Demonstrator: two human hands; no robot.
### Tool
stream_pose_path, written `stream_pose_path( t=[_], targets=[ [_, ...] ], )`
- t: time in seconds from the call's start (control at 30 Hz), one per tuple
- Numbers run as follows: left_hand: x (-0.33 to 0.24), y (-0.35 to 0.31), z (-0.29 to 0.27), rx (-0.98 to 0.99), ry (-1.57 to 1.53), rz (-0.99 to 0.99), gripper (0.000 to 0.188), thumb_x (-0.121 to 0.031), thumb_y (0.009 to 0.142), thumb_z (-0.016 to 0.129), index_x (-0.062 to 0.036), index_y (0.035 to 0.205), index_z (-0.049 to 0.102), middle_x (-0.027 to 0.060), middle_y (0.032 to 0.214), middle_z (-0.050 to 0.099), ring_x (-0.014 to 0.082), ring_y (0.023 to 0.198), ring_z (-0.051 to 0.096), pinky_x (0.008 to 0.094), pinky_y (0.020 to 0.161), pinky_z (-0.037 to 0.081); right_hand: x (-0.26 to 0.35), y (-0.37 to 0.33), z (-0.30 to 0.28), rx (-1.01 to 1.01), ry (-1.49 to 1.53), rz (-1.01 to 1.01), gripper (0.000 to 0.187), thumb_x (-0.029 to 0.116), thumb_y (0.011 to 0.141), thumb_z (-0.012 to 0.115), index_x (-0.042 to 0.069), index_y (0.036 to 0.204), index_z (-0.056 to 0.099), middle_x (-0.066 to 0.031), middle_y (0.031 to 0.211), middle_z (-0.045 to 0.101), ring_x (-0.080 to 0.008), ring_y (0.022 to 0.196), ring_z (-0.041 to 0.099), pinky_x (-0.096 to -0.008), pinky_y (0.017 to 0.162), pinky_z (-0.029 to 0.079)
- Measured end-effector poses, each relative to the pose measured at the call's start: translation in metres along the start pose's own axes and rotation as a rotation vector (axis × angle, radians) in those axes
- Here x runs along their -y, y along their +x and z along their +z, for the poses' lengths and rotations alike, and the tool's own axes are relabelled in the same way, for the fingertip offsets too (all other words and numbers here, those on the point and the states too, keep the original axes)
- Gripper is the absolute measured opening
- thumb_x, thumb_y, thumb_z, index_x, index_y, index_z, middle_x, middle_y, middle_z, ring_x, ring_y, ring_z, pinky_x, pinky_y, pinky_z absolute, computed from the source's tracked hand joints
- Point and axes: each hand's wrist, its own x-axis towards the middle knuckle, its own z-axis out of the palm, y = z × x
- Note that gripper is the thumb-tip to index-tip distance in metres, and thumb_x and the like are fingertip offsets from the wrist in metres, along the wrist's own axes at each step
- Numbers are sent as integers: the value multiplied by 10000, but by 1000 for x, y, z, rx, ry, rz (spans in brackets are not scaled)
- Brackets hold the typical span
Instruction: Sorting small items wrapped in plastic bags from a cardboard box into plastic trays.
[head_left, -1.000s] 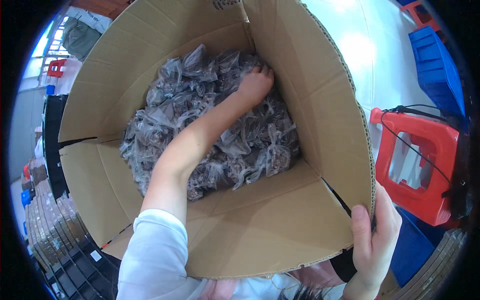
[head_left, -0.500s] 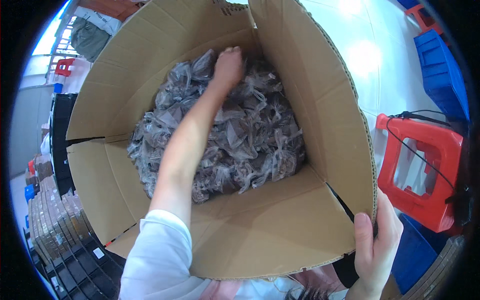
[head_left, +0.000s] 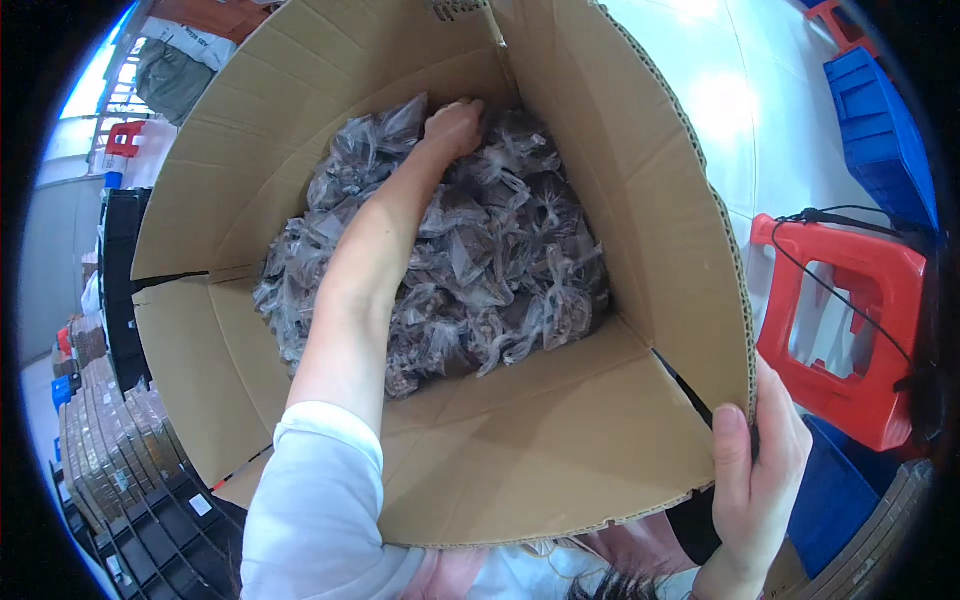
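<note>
A large open cardboard box (head_left: 540,470) stands in front of me, its flaps raised. Many knotted clear plastic bags (head_left: 475,265) with dark contents are heaped inside; what they contain is too unclear to name. My left arm reaches across the heap, and my left hand (head_left: 455,128) is at the far end of the bags, by the back corner. Its fingers are curled down and closed, with the tips hidden, so what they hold does not show. At the box's near right corner, my right hand (head_left: 755,470) grips the flap edge, thumb inside and fingers outside.
To the right is a red plastic stool (head_left: 850,330) with a black strap and cord over it. Blue bins (head_left: 880,140) stand beyond and below it. Stacked flat brown bundles (head_left: 110,440) and a black crate (head_left: 180,530) are on the left.
My left hand has sunk slightly lower toward the bags at the back, its knuckles turning a little leftward. My right hand keeps hold of the flap. The view has shifted slightly.
</note>
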Motion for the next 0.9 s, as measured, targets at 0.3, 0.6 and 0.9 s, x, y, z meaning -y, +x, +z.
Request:
stream_pose_path(
  t=[0.3, 0.6, 0.9],
  targets=[
    [-26, -45, -50, -576, -262, 85, 374, -208, 768, 617, -119, 1131, 601, 164, 1035, 592, 363, 959, 586, 436, 823, 478, 2, 3, -2, 25, -11, 12, 337, 72, 844, 558, -105, 1130, 525, -235, 989, 611, -335, 877, 627, -354, 785, 485],
    [-129, -89, -22, 125, 95, 348, 413, -370, 759, 645, -70, 1042, 624, 155, 1045, 585, 316, 1042, 554, 429, 810, 474, 0, 3, -3, 15, -17, 1, 337, 75, 829, 558, -101, 1115, 534, -230, 959, 611, -331, 845, 626, -351, 766, 486],
    [-100, -104, 18, -198, 271, 600, 586, -417, 728, 666, -173, 1246, 541, 64, 999, 627, 235, 1077, 522, 476, 1009, 311, 3, 2, -3, 23, -3, 84, 355, 147, 854, 516, -87, 1121, 531, -197, 938, 610, -274, 835, 600, -319, 771, 444]
  ],
)
